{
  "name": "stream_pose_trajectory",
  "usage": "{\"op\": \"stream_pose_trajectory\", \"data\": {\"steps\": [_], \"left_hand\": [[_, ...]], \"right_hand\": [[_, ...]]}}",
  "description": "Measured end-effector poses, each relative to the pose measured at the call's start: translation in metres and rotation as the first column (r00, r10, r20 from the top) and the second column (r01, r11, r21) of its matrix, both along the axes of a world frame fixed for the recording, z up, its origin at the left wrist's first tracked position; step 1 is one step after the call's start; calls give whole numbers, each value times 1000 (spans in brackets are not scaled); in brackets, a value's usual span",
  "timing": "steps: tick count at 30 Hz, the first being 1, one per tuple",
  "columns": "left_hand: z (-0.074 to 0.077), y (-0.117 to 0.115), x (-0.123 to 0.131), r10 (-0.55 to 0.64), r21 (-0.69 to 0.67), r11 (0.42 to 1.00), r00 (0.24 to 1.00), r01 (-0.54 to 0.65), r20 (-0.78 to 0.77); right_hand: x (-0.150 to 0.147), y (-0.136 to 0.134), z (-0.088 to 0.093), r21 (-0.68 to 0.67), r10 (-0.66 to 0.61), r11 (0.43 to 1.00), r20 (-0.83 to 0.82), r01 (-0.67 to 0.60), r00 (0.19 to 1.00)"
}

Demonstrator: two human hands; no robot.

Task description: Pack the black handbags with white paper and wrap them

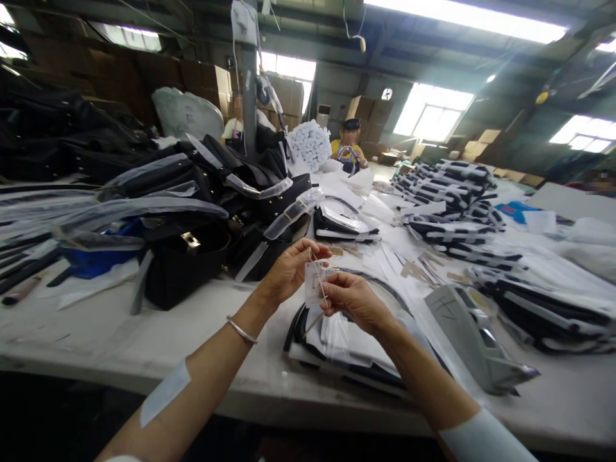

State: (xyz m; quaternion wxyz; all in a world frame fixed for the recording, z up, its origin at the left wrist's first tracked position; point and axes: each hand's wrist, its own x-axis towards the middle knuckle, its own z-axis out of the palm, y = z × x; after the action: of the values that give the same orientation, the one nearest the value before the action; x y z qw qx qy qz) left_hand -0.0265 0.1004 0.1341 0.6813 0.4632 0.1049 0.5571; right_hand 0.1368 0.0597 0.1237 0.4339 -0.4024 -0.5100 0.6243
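My left hand (297, 264) pinches the upper loop of a thin string on a white hang tag (314, 285). Beside it, my right hand (353, 296) is closed on the string and the edge of the same tag, thumb against fingers. The string runs down from the right fingertips toward the bag below. Under both hands lies a black handbag (370, 367) partly covered in white wrapping, its handle curving behind my right hand. Printing on the tag is too small to read.
Black handbags (185, 256) with plastic-wrapped straps pile up at left. Wrapped bags (452, 199) are stacked at right, near a grey box-like object (474, 337) with marks on it. Brown paper strips (418, 266) lie mid-table. A co-worker (350, 147) in yellow sits across the table.
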Motion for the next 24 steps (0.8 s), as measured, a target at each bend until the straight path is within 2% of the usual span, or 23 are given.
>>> {"op": "stream_pose_trajectory", "data": {"steps": [6, 14, 18, 20, 24], "left_hand": [[-20, -5, -4, -29, -93, 995, 1000, 28, -7], [-18, -6, 7, -41, -77, 996, 999, 40, -2], [-23, -7, 10, -165, -43, 986, 984, 162, -67], [-25, -9, 13, -198, 15, 979, 964, 204, -180], [-23, -10, 21, -157, 82, 976, 912, 202, -378]], "right_hand": [[4, 0, 1, 75, -54, 996, 66, 49, 996], [2, -3, 4, 225, -192, 964, 218, 143, 957], [5, -6, 12, 291, -303, 930, 265, 223, 915], [9, -8, 18, 409, -391, 876, 297, 254, 871], [19, -8, 36, 744, -636, 630, 331, 221, 697]]}}
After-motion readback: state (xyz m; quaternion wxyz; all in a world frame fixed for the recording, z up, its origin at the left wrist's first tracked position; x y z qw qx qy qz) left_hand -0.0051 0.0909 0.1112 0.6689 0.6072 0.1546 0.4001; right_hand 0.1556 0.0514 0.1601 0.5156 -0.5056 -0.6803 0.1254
